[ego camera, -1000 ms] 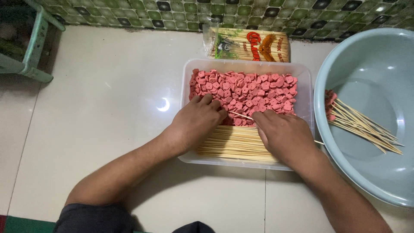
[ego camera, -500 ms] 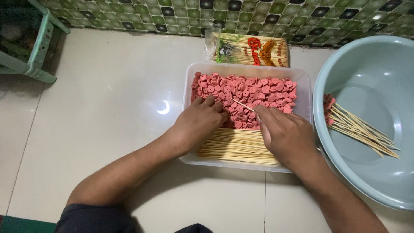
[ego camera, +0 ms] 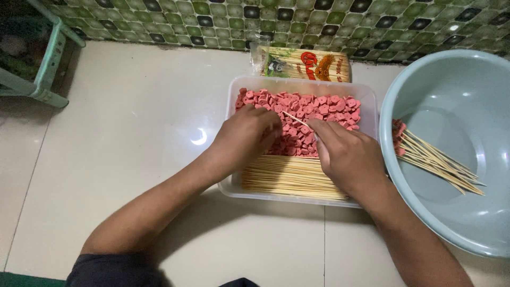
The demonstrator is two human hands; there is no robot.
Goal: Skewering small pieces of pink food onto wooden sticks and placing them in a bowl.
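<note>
Pale glossy tiled floor (ego camera: 133, 106), mosaic wall behind. Lower centre: clear rectangular plastic tub (ego camera: 366, 106); bare bamboo sticks (ego camera: 287, 178) along near side, pink sausage slices (ego camera: 319, 109) beyond. Right hand (ego camera: 348, 157) pinching thin wooden skewer (ego camera: 295, 119), angled up-left toward left hand (ego camera: 249, 133), curled, fingertips among slices. Right: grey-blue basin (ego camera: 451, 69) with loaded skewers (ego camera: 430, 159).
</note>
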